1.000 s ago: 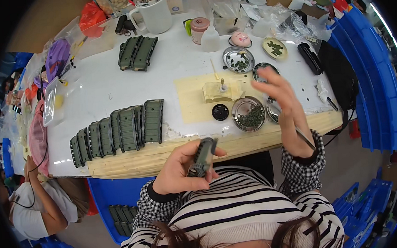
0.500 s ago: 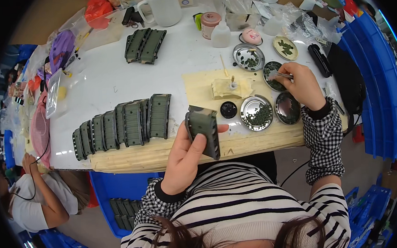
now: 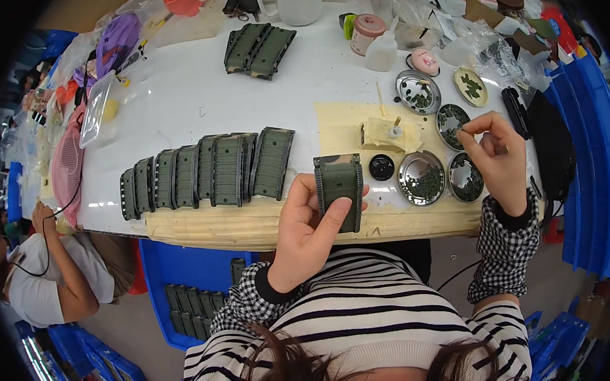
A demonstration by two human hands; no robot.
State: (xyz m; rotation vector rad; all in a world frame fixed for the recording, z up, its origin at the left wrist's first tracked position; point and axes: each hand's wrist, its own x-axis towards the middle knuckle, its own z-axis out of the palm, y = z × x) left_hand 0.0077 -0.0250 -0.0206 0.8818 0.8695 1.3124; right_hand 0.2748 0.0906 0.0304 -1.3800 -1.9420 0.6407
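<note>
My left hand (image 3: 304, 236) grips a dark green camouflage panel (image 3: 339, 181), ribbed along its edges and held upright, with the thumb across its lower face. My right hand (image 3: 498, 158) is pinched closed over the right side of a small round metal dish (image 3: 443, 139) of dark green bits. Whatever sits between its fingertips is too small or hidden to make out. Just below are two more metal dishes of green bits, a wider one (image 3: 404, 186) and a smaller one (image 3: 467, 198). A small black round pot (image 3: 382, 167) lies right of the held panel.
A row of similar green panels (image 3: 230, 168) stands to the left, with a pair (image 3: 258, 50) farther back. A tape-wrapped block (image 3: 389, 135) sits on yellowish paper. Blue bins (image 3: 590, 166) rise at the right; a blue crate (image 3: 158, 283) holds dark pieces below. Another person's arm (image 3: 66, 275) is at left.
My left hand has turned the panel so its broad face shows more squarely. My right hand has drawn back from the dish, and the silvery tool seen in it no longer shows.
</note>
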